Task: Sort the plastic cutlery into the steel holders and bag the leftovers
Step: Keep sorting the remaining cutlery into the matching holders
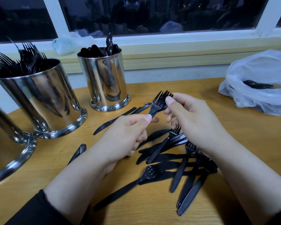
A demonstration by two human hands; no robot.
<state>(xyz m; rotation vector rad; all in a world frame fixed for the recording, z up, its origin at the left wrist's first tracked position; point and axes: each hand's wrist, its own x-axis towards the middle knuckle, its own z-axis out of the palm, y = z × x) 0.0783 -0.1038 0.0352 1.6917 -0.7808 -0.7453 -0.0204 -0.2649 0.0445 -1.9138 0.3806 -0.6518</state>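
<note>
**A:** What are the hands doing?

**B:** The left hand (130, 132) pinches the necks of a small bunch of black plastic forks (159, 101) between thumb and fingers. The right hand (190, 117) grasps the same bunch at the tines, thumb on top.

**A:** Where does everything else sit?

**B:** Loose knives and forks (177, 159) lie crossed on the desk (152, 213) under and just behind the right hand. Beyond the left hand stands a steel holder of forks (44, 101); ahead, between the hands, a steel holder of spoons (105, 82). Well off to the right is a thin plastic bag (258, 82) with some cutlery inside.

**A:** How would the forks handle?

**B:** Likely very light, smooth and a bit slippery, with tines that could snap. Holding the stiffer handles or necks seems safest.
</note>
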